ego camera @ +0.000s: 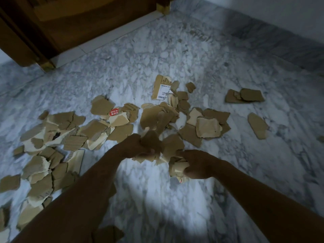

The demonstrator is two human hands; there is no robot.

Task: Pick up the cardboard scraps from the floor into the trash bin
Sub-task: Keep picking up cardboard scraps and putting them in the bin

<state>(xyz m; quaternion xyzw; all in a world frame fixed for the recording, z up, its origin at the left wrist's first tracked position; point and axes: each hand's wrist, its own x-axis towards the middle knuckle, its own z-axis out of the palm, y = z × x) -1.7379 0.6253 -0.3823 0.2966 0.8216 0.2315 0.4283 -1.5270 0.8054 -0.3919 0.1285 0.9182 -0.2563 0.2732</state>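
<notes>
Torn brown cardboard scraps [98,130] lie scattered over the marble floor [175,199], from the lower left to the middle and right. My left hand [136,146] is closed around a bunch of scraps [151,142] held just above the floor. My right hand [196,164] grips a stack of pale scraps [178,168] close beside it. One scrap with a white shipping label [162,87] lies farther back. No trash bin is in view.
A dark wooden door and frame [70,28] with a white threshold stand at the back left. A grey wall skirting [280,41] runs along the back right. A few separate scraps [245,96] lie to the right. Bare floor shows in front of my arms.
</notes>
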